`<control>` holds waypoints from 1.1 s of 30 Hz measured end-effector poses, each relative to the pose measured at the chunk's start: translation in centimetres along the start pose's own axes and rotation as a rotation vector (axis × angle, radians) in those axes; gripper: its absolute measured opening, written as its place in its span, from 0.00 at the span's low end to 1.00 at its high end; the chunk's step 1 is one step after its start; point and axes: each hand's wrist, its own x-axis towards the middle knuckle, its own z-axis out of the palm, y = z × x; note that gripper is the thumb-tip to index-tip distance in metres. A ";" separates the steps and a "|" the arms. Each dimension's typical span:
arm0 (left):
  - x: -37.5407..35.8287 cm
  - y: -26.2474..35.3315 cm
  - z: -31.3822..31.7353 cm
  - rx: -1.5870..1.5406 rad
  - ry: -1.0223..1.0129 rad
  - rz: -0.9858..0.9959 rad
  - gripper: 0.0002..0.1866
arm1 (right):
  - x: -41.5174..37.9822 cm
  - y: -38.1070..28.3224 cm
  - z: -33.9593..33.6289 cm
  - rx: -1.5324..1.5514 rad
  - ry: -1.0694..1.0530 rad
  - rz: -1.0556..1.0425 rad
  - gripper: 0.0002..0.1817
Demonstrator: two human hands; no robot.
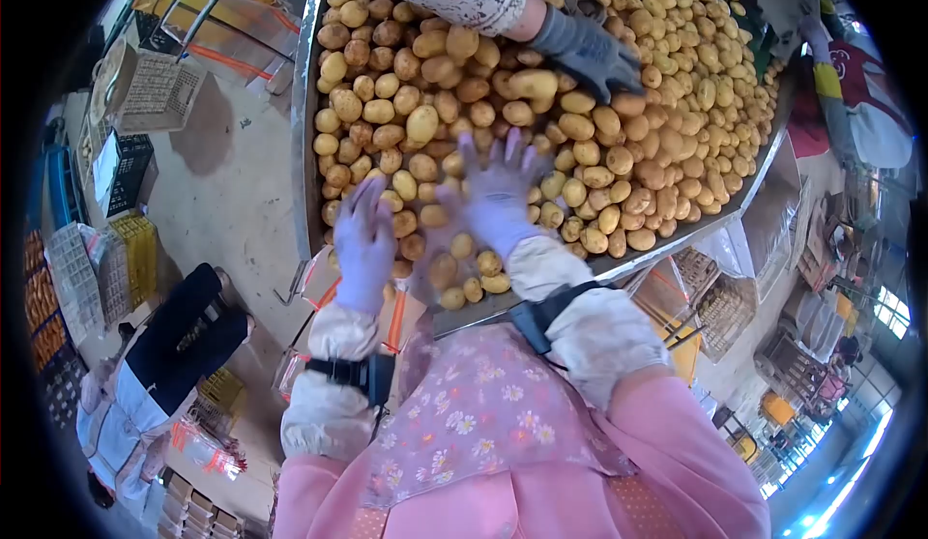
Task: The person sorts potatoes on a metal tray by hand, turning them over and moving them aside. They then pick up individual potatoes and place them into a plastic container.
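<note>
A heap of yellow-brown potatoes (422,124) covers a metal-edged sorting table (304,123) in front of me. My left hand (365,241), in a lavender glove, lies at the near left of the heap with its fingers stretched out, beside a few potatoes. Over the near middle of the heap, my right hand (498,189) has its gloved fingers spread on or just above the potatoes. It is slightly blurred, and I see nothing gripped in either hand. Several loose potatoes (452,297) lie at the table's near edge, between my wrists.
Across the table, a co-worker's grey-gloved hand (587,53) reaches onto the potatoes. Stacked crates (135,259) and another person (159,384) are at the left. Plastic-lined baskets (720,312) stand below the table's right edge. Another worker (865,104) is at the far right.
</note>
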 end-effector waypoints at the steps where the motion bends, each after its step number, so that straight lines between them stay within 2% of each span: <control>1: 1.6 0.6 1.3 -0.001 -0.005 -0.002 0.20 | -0.9 -0.7 1.2 0.002 0.005 -0.042 0.44; 3: 3.9 1.2 3.1 0.116 -0.105 0.185 0.23 | -4.6 0.6 1.0 0.061 -0.069 -0.204 0.42; 4: 3.6 1.1 3.3 0.110 -0.104 0.181 0.23 | -6.7 2.2 0.9 0.087 -0.126 -0.313 0.41; 5: 3.1 0.8 3.5 0.285 -0.160 0.272 0.25 | -8.6 4.4 0.5 0.112 -0.182 -0.424 0.40; 6: 2.8 0.6 3.7 0.461 -0.219 0.365 0.28 | -10.3 6.7 0.2 0.069 -0.228 -0.371 0.36; 7: 2.6 0.3 3.9 0.458 -0.219 0.370 0.28 | -11.3 8.7 -0.2 0.028 -0.270 -0.315 0.33; 8: 2.2 0.0 4.1 0.394 -0.248 0.201 0.30 | -11.7 10.3 -0.9 0.029 -0.269 -0.305 0.33; 9: 1.8 0.2 4.1 0.331 -0.284 0.027 0.32 | -12.4 11.4 -1.9 -0.005 -0.193 -0.216 0.29; 10: 2.0 0.2 4.4 0.344 -0.206 0.083 0.32 | -13.0 11.9 -2.5 -0.039 -0.117 -0.134 0.25; 11: 2.2 0.5 4.8 0.343 -0.209 0.088 0.32 | -13.2 11.6 -2.5 -0.039 -0.115 -0.130 0.25; 13: 3.5 2.2 5.3 0.544 -0.284 0.031 0.30 | -12.6 9.9 -2.2 0.034 -0.048 -0.048 0.21; 14: 3.7 1.7 6.2 0.527 -0.232 0.010 0.29 | -12.4 9.6 -1.6 0.066 -0.011 -0.057 0.21; 15: 4.5 2.5 6.0 0.580 -0.284 -0.049 0.26 | -12.6 9.3 -1.3 0.069 -0.020 -0.050 0.21; 17: 6.4 3.5 5.6 0.628 -0.399 -0.124 0.23 | -12.5 8.6 -0.7 0.184 0.122 -0.044 0.21; 18: 7.1 2.8 5.6 0.623 -0.432 -0.116 0.18 | -12.6 8.5 -0.8 0.278 0.164 -0.080 0.21; 19: 7.7 2.9 5.6 0.625 -0.425 -0.114 0.18 | -13.0 8.2 -1.0 0.278 0.169 -0.083 0.21; 21: 8.9 3.5 5.6 0.678 -0.555 -0.188 0.18 | -13.7 7.7 -1.6 0.400 0.177 -0.118 0.21; 23: 7.4 2.7 5.3 0.639 -0.497 -0.121 0.18 | -14.7 7.3 -2.7 0.402 0.161 -0.127 0.23; 25: 4.1 3.4 3.8 0.440 -0.150 0.107 0.18 | -15.9 6.7 -2.0 1.240 0.050 0.151 0.23; 26: 2.1 5.3 3.0 0.283 -0.168 0.049 0.19 | -16.2 6.2 -0.8 1.590 0.014 0.327 0.22; 27: -0.2 7.6 2.6 0.126 -0.192 -0.015 0.20 | -16.0 5.3 -1.2 1.597 0.020 0.333 0.22; 29: -4.5 8.0 4.6 -0.159 -0.472 0.310 0.21 | -15.5 3.8 -2.5 2.239 -0.249 0.755 0.20; 30: -5.1 8.9 4.7 -0.157 -0.476 0.317 0.21 | -16.2 3.9 -1.3 2.149 -0.192 0.591 0.18; 31: -5.2 9.6 4.8 -0.074 -0.430 0.386 0.22 | -16.9 5.2 -0.3 2.154 -0.180 0.586 0.18; 32: -5.1 10.1 4.9 0.007 -0.388 0.456 0.23 | -18.2 7.7 0.3 1.936 -0.055 0.620 0.17; 33: -5.5 7.2 5.2 0.152 -0.308 0.369 0.23 | -19.8 10.4 0.1 1.710 0.060 0.653 0.15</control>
